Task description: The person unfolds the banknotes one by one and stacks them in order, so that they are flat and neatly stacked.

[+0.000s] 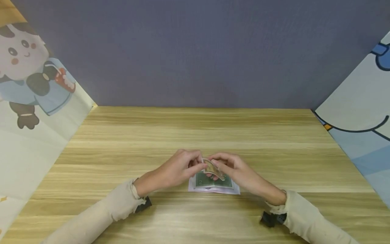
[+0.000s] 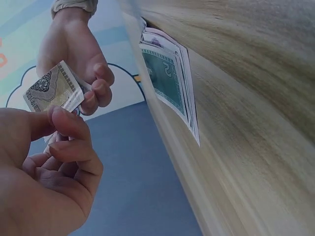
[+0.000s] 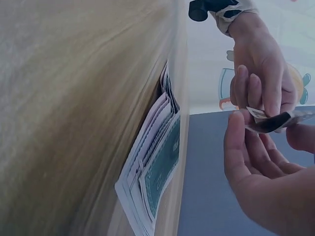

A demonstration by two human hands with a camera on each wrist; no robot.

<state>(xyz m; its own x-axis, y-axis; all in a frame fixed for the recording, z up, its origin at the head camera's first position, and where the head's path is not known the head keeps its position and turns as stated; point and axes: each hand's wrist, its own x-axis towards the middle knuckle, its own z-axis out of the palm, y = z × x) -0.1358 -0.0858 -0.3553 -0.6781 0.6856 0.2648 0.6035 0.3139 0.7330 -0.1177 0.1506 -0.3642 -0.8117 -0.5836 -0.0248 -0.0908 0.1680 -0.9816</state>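
Observation:
Between finger and thumb, my left hand (image 1: 184, 166) pinches one end of a small yellowish-brown banknote (image 1: 210, 166). The right hand (image 1: 236, 169) holds the other end, thumb on top and fingers beneath. The note (image 2: 51, 91) shows a dark ornamental pattern in the left wrist view and is bent, with a fold near the left fingertips. Under both hands, a loose stack of banknotes lies on the table, a green banknote (image 1: 202, 179) with a figure 2 on top. Several paper edges (image 3: 140, 142) fan out below that green note in the right wrist view.
The wood-grain table (image 1: 195, 132) ends at a dark grey-blue wall (image 1: 195, 54). Panels with cartoon prints stand at the left (image 1: 36, 74) and right (image 1: 359, 98). Dark wrist devices (image 1: 272, 218) sit under the pale sleeves.

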